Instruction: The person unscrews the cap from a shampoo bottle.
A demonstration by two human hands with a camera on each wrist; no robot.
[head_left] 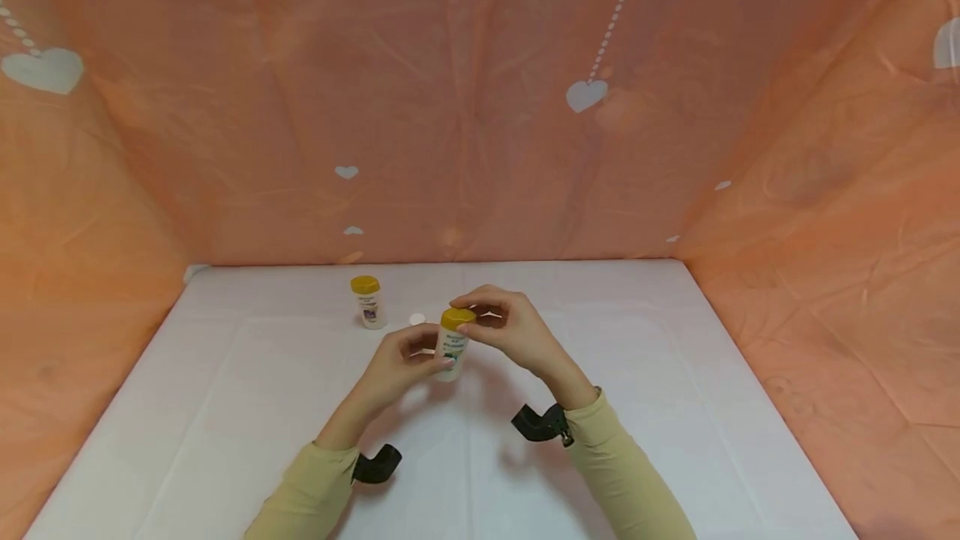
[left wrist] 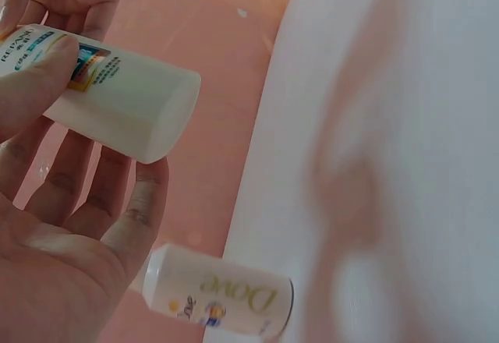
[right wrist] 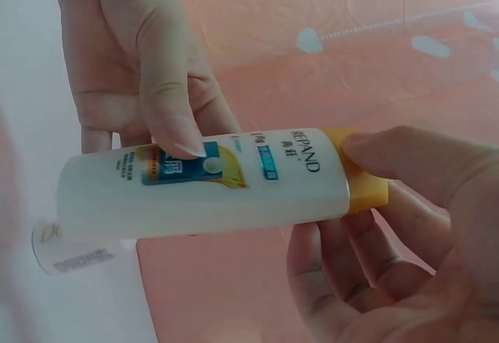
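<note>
Between both hands is a white shampoo bottle [right wrist: 288, 195] with a yellow cap [head_left: 457, 318], a little tilted and held over the table. My left hand [head_left: 399, 369] grips its lower body, the thumb lying across the printed label. At the top, my right hand [head_left: 517, 330] pinches the yellow cap between thumb and fingers. Just behind the left hand stands a white Dove bottle [left wrist: 222, 292]; in the head view only its round white top [head_left: 417, 319] shows, the rest hidden by that hand.
A second white bottle with a yellow cap [head_left: 368, 303] stands upright farther left on the white-covered table [head_left: 225, 407]. Orange cloth [head_left: 525, 148] with white hearts hangs along the back and both sides. Each wrist carries a black camera mount [head_left: 542, 423].
</note>
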